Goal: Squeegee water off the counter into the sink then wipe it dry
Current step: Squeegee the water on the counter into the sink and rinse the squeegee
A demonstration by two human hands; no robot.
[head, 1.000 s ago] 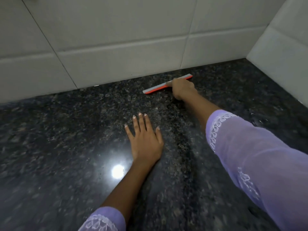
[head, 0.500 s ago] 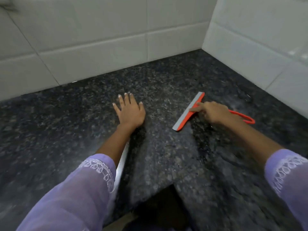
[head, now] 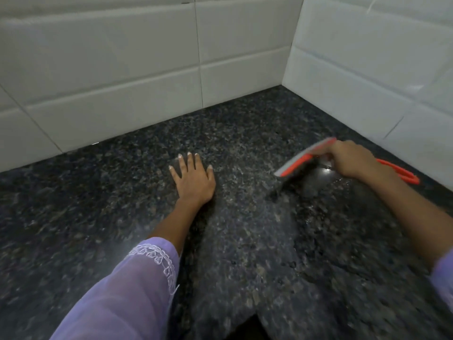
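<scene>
My right hand [head: 353, 159] grips an orange squeegee [head: 300, 161] with a grey rubber blade, on the right side of the dark speckled granite counter [head: 122, 204]. The blade slants from near right wall toward the middle, and its orange loop handle sticks out behind my wrist. A wet glossy patch with a light glint lies just under my right hand. My left hand [head: 193, 179] rests flat on the counter, fingers straight and pointing at the back wall, left of the blade. No sink or cloth is in view.
White tiled walls [head: 122, 77] close the counter at the back and on the right, meeting in a corner at upper right. The counter's front edge shows at the bottom middle, with a dark gap below it.
The squeegee went from lying along the back wall to the right side near the side wall, blade turned slantwise. My left hand stayed flat on the counter. The view swung toward the corner.
</scene>
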